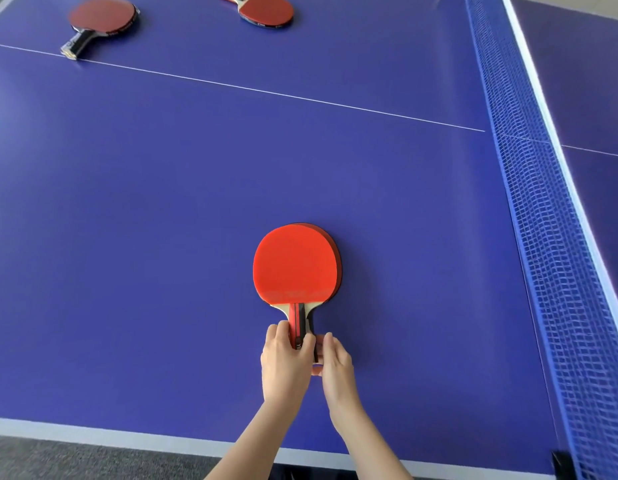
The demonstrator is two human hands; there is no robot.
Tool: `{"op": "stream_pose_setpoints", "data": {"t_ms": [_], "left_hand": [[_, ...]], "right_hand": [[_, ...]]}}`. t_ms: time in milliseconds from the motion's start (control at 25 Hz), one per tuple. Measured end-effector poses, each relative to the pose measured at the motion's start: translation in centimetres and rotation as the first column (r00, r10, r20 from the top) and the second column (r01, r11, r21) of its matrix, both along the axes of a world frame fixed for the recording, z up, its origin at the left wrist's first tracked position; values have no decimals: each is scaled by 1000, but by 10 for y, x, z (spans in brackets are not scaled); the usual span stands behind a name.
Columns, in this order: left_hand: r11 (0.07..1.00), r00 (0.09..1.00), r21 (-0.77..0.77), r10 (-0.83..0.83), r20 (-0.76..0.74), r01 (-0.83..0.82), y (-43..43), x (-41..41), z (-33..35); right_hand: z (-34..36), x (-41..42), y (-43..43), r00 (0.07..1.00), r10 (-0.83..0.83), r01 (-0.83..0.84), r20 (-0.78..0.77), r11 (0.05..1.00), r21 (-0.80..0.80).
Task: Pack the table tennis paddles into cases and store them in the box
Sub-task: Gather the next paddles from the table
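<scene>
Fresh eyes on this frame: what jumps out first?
Two stacked red paddles lie near the table's front edge, left hand and right hand gripping their handles. Farther off lie a blurred paddle at top left and another paddle at top centre. A blue net runs down the right.

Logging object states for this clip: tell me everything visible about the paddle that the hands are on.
The near paddle has a bright red, smooth rubber face, a pale wooden neck and a red-and-black striped handle. It lies flat on the blue table, handle toward the person, apparently atop a second paddle whose dark edge shows at its right. The left hand grips its handle; the right hand pinches the lower handle beside it.
</scene>
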State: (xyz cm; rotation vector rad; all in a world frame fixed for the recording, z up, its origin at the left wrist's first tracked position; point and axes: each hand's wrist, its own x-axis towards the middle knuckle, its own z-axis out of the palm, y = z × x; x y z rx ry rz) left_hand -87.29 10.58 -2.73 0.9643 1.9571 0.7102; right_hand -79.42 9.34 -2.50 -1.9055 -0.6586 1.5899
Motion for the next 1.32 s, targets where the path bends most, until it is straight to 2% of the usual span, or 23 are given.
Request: {"op": "stream_pose_setpoints", "data": {"t_ms": [120,520,680,760,960,1120,1320], "left_hand": [[1000,999,-15,-16,-35,16,-1,3,-1],[989,999,-144,-16,46,22,8,13,-5],[984,997,-172,-28,78,41,10,7,-7],[983,996,-176,-41,77,54,10,3,-8],[989,992,-134,-52,112,67,3,-2,-4],[981,982,-114,-142,125,157,-19,-2,-1],[962,967,-110,-243,74,250,-35,10,3]], "right_hand": [[-2,5,0,1000,17,-17,-19,1000,3],[0,12,-1,995,79,-79,-60,997,2],[2,16,6,993,115,-116,23,992,44],[5,24,19,995,77,-82,67,993,85],[11,49,75,992,92,-103,82,986,135],[9,62,99,986,130,-143,108,982,122],[8,86,84,990,55,-76,133,985,155]]}}
